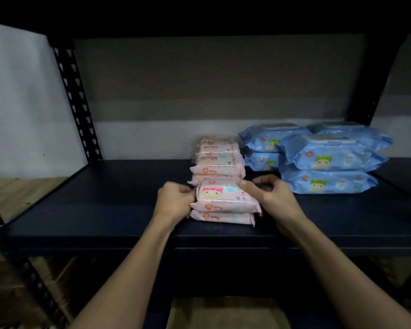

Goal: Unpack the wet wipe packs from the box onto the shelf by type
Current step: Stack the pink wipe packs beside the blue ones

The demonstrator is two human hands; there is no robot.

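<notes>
On the dark shelf, both hands' fingers pinch the top pink pack.

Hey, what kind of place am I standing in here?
Probably a stockroom or storage area: a dark metal shelf with a perforated upright post, stacked with pink wet wipe packs and larger blue wet wipe packs, against a bare wall.

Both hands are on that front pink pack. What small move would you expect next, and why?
Probably letting go. The top pink pack already lies on another at the front of the pink row, beside the blue packs; left hand and right hand only pinch its ends.
</notes>
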